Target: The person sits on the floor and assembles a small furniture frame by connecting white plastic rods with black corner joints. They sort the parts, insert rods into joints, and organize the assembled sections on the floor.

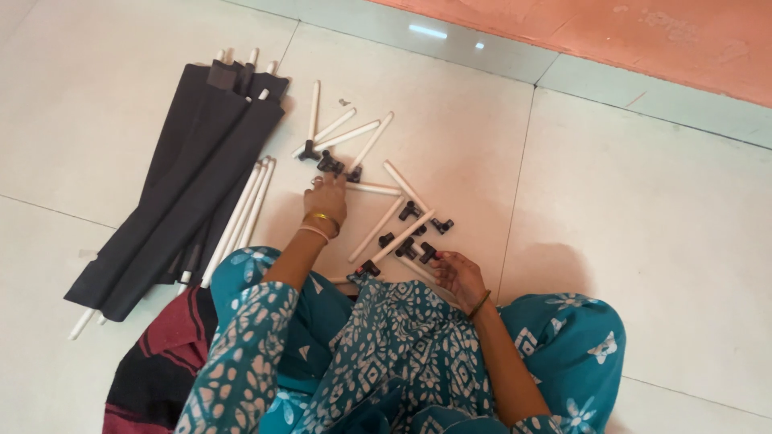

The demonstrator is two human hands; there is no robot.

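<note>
Hands among white rods on the tiled floor

Left hand rests fingers-down on a white rod at its three o'clock; right hand lies loosely curled, black connector at eleven o'clock, holding nothing clearly.

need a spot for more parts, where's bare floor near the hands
Bare tile lies right of the right hand, out past the grout line, and far left of the black fabric bundle. It is crowded between the left hand and right hand, among the white rods.
</note>
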